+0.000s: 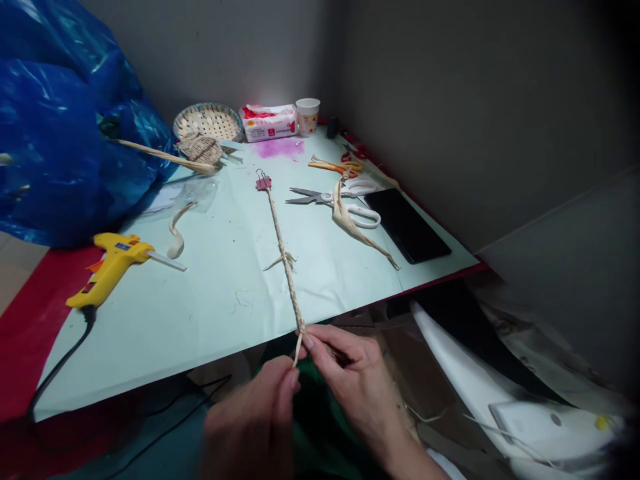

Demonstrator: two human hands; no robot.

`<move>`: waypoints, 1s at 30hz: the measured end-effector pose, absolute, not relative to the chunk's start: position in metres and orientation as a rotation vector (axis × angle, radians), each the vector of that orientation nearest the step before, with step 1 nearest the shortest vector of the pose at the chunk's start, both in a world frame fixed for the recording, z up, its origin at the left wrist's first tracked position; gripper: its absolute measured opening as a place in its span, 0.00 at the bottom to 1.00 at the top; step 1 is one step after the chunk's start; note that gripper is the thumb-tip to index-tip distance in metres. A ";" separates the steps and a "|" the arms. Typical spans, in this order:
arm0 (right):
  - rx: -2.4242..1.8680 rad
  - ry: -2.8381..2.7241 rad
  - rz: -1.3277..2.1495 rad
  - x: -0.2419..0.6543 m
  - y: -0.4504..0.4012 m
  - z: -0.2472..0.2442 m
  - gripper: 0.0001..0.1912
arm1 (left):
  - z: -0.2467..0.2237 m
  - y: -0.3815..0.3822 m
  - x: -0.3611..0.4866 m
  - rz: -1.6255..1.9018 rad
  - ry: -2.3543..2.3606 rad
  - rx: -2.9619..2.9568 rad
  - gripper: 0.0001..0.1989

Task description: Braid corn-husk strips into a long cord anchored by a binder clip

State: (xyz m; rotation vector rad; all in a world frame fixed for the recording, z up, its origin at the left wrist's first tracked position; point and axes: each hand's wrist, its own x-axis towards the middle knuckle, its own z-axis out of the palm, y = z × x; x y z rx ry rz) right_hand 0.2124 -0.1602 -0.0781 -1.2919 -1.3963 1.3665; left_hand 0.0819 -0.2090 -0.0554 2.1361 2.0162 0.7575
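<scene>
A thin braid of pale plant fibre (287, 270) runs down the table toward me, its far end gripped by a pink binder clip (263, 182). Short loose ends stick out of it about halfway along. At the table's front edge, my right hand (353, 370) pinches the braid's near end between thumb and fingers. My left hand (265, 403) is just below and to the left, closed on a pale fibre strand (299, 350) that leaves the braid. Part of the left hand is blurred.
White-handled scissors (327, 197), a dry husk strip (345, 217) and a black phone (407, 227) lie right. A yellow glue gun (113, 267) lies left, below a blue plastic bag (75, 127). Behind stand a woven basket (210, 120), a tissue pack (270, 123) and a paper cup (307, 117).
</scene>
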 end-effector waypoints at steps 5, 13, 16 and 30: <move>-1.102 -1.051 1.824 0.212 -0.157 -0.076 0.12 | -0.084 -0.212 0.093 0.959 1.878 2.243 0.09; -1.059 -0.963 1.864 0.220 -0.154 -0.080 0.14 | -0.080 -0.220 0.074 1.001 1.770 2.428 0.09; -1.144 -1.069 1.838 0.226 -0.151 -0.074 0.16 | -0.059 -0.217 0.079 1.127 2.066 1.860 0.09; -1.188 -1.771 1.330 0.242 -0.156 -0.057 0.12 | -0.046 -0.170 0.103 1.022 1.524 0.822 0.09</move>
